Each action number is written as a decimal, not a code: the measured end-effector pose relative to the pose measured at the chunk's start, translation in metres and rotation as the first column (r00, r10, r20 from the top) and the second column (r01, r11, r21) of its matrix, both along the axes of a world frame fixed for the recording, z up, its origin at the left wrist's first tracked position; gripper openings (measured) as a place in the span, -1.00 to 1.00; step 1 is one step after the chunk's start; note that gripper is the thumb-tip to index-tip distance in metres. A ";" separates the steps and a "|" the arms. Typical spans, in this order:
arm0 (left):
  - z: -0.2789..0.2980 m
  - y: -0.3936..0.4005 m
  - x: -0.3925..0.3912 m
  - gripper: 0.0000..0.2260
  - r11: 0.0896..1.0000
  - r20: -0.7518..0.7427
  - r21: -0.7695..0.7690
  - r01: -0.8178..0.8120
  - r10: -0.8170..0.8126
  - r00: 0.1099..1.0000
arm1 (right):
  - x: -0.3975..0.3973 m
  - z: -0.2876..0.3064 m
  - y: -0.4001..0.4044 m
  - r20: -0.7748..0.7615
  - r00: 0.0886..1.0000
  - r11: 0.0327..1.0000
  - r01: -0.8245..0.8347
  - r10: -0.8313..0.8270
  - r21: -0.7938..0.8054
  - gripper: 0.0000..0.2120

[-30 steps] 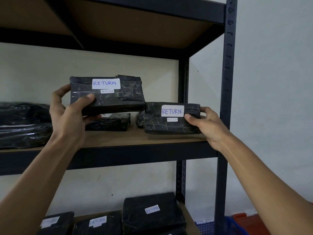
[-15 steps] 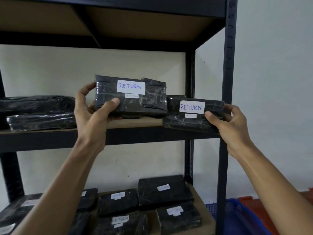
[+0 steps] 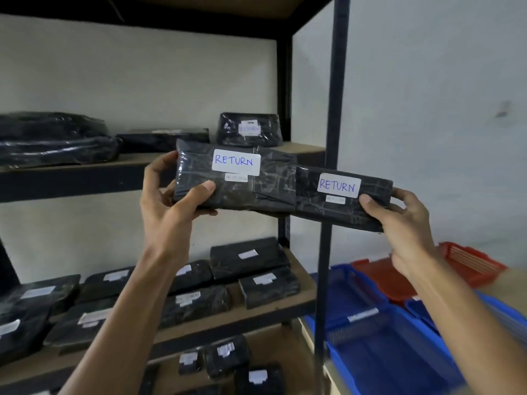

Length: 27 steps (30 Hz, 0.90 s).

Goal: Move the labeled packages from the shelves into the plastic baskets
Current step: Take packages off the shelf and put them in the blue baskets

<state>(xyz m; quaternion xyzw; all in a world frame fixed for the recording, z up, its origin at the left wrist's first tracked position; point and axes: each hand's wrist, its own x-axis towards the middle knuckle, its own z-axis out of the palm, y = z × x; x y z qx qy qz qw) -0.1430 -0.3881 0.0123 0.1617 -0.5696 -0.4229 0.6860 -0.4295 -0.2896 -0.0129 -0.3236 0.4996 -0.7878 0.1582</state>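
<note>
We see our left hand point(image 3: 168, 195) gripping a black wrapped package point(image 3: 236, 178) labelled RETURN, held in front of the shelf's edge. Our right hand point(image 3: 399, 220) grips a second black package point(image 3: 342, 198), also labelled RETURN; the two overlap at their inner ends. Another package point(image 3: 249, 129) stands at the upper shelf's point(image 3: 85, 163) right end. Blue baskets point(image 3: 393, 352) and a red basket point(image 3: 470, 263) sit lower right, beside the rack.

The two held packages point(image 3: 236, 178) point(image 3: 342, 195) are black with shiny wrap, and each white label point(image 3: 236, 162) carries blue handwriting. The shelf frame point(image 3: 332, 81) is dark and its boards are brown. The baskets are blue point(image 3: 385, 346) and red point(image 3: 470, 260). The wall point(image 3: 427, 81) is pale grey-white.
</note>
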 end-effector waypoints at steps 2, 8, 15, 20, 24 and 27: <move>-0.011 0.008 -0.013 -0.51 0.999 0.006 0.044 0.013 -0.014 1.000 | -0.010 -0.011 0.016 0.021 0.999 0.999 0.041 -0.042 0.026 -0.56; -0.048 0.034 -0.064 -0.50 0.980 0.009 0.166 0.109 -0.112 0.994 | -0.061 -0.043 0.061 0.071 0.991 0.989 0.102 -0.110 0.109 -0.57; -0.098 0.058 -0.151 -0.50 0.950 0.033 0.294 0.106 -0.121 0.992 | -0.156 -0.085 0.101 0.080 0.982 0.970 0.152 -0.169 0.191 -0.56; -0.135 0.077 -0.224 -0.50 0.926 0.025 0.371 0.062 -0.077 0.997 | -0.231 -0.115 0.118 0.090 0.985 0.958 0.118 -0.146 0.263 -0.55; -0.162 0.085 -0.268 -0.49 0.911 0.050 0.411 0.018 -0.042 0.998 | -0.273 -0.129 0.124 0.108 0.984 0.946 0.100 -0.140 0.309 -0.57; -0.182 0.083 -0.295 -0.49 0.907 0.102 0.420 -0.042 -0.001 0.995 | -0.300 -0.138 0.119 0.111 0.986 0.936 0.077 -0.122 0.344 -0.56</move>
